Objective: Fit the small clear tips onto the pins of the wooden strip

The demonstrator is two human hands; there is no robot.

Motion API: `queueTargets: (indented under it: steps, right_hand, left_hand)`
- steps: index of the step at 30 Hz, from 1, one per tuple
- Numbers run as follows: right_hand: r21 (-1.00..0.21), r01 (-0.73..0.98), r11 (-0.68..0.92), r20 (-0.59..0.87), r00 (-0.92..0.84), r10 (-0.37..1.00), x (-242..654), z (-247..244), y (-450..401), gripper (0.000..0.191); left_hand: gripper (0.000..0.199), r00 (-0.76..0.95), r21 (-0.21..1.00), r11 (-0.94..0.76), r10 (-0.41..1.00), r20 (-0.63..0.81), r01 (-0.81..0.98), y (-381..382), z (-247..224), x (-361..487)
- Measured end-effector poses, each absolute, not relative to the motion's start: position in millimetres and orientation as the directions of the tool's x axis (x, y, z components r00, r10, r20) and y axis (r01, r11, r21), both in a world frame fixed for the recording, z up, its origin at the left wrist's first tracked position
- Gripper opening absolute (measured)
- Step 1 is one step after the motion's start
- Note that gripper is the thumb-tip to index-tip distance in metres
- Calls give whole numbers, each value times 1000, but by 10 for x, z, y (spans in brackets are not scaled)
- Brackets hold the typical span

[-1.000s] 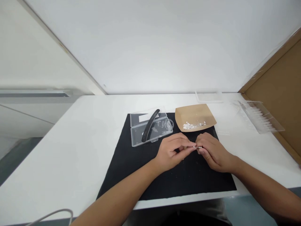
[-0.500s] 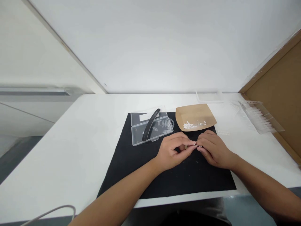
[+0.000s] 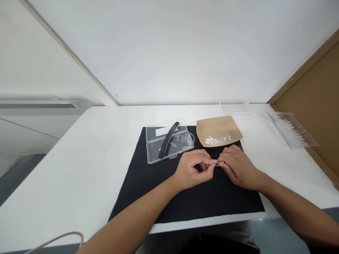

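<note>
Over the black mat (image 3: pixel 212 201), my left hand (image 3: pixel 196 167) pinches something tiny between thumb and forefinger; what it is cannot be made out. My right hand (image 3: pixel 237 165) is closed on a small, thin metallic tool (image 3: pixel 220 162) whose tip meets the left fingertips. Just behind the hands, a brown paper tray (image 3: pixel 218 128) holds small white pieces (image 3: pixel 212 140). To the left, an open clear plastic case (image 3: pixel 153 151) contains clear nail-tip shapes (image 3: pixel 184 138), and a curved black file (image 3: pixel 168 140) lies across it.
On the white table (image 3: pixel 66 169), clear packs of pale nail tips (image 3: pixel 291 132) lie at the right, beside a brown board (image 3: pixel 315 91). A clear plastic tray (image 3: pixel 235 108) stands near the back wall. A cable (image 3: pixel 60 237) crosses the front left corner.
The left fingertips have shifted slightly left and thumb and forefinger are bent more. More of the small metallic tool shows between the hands. The whole view has shifted slightly.
</note>
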State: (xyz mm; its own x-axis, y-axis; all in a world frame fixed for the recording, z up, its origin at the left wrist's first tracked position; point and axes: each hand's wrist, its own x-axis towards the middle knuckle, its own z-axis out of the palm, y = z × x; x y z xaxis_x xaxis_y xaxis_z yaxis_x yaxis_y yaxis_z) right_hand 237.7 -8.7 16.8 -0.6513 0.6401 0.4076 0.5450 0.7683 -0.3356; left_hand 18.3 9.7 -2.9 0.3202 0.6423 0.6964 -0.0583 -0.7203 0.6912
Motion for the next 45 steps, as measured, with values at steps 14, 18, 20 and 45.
queueTargets:
  steps: [14, 18, 20, 45]
  right_hand:
    - [-280, 582, 764, 412, -646, 643, 2356, 203, -100, 24]
    - [-284, 593, 753, 400, -641, 655, 2355, 206, -105, 24]
    - [-277, 601, 749, 399, -637, 659, 2358, 201, -103, 24]
    - [-393, 600, 697, 317, -623, 715, 2307, 118, -131, 28]
  left_hand:
    - [10, 354, 729, -684, 673, 649, -37, 89, -23, 174]
    - [11, 359, 712, -702, 657, 663, -30, 93, -22, 167]
    - [11, 363, 707, -707, 653, 665, -25, 95, -21, 169]
    - [22, 322, 790, -610, 762, 562, 65, 27, 9, 197]
